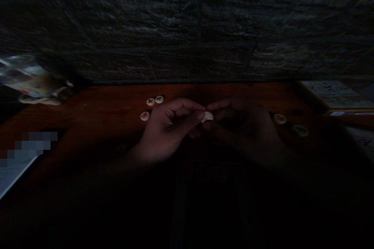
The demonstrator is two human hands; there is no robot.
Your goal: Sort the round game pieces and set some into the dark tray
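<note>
In the dim middle of the view, my left hand [168, 128] pinches a small pale xiangqi piece [208, 116] between thumb and forefinger. My right hand [245, 122] meets it from the other side, its thumb and forefinger closed around the piece's right edge. Any marking on the held piece is too dark to read. Beyond my left hand lie two xiangqi pieces with black characters [154, 100] side by side, and a red-marked piece [144, 116] sits near the wrist. Right of my right hand are another red-marked piece [280, 118] and a darker one [300, 130].
A dark brick wall [175, 27] rises behind the wooden table [111, 97]. A jar-like clear container [29, 78] stands at the far left, with a pale sheet [17, 171] below it. Flat boxes or framed panels [336, 93] lie on the right. The foreground is nearly black.
</note>
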